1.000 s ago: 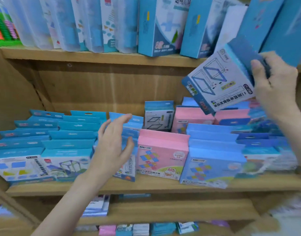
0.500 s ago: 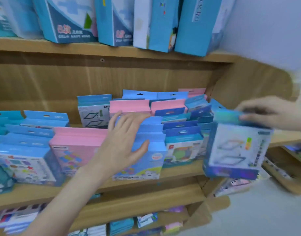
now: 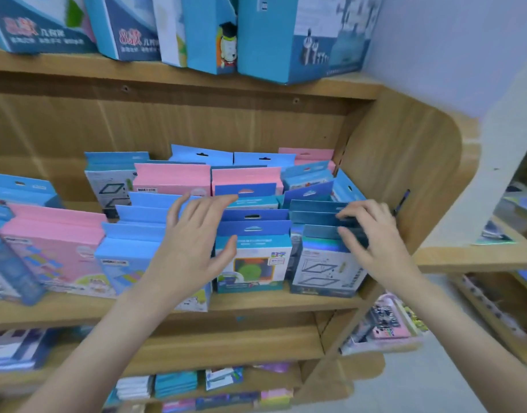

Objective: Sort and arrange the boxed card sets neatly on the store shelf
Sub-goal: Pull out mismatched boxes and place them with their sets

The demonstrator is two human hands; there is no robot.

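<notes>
- Wooden store shelf (image 3: pixel 256 302): boxed rows are standing mostly upright; the pink and blue card boxes (image 3: pixel 56 251) at left are still leaning, needing straightening.
- Grey-fronted card box with blue header (image 3: pixel 328 266): sitting front-right, nearly seated.
- My right hand (image 3: pixel 372 239) is pinching its header.
- My left hand (image 3: pixel 190 248) is resting spread against neighbouring boxes.

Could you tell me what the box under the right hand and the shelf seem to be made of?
Box: likely printed cardboard; its folded top flap and rainbow sheen suggest a holographic finish. Shelf: wood-look board, matte, with visible grain, possibly laminate.
</notes>
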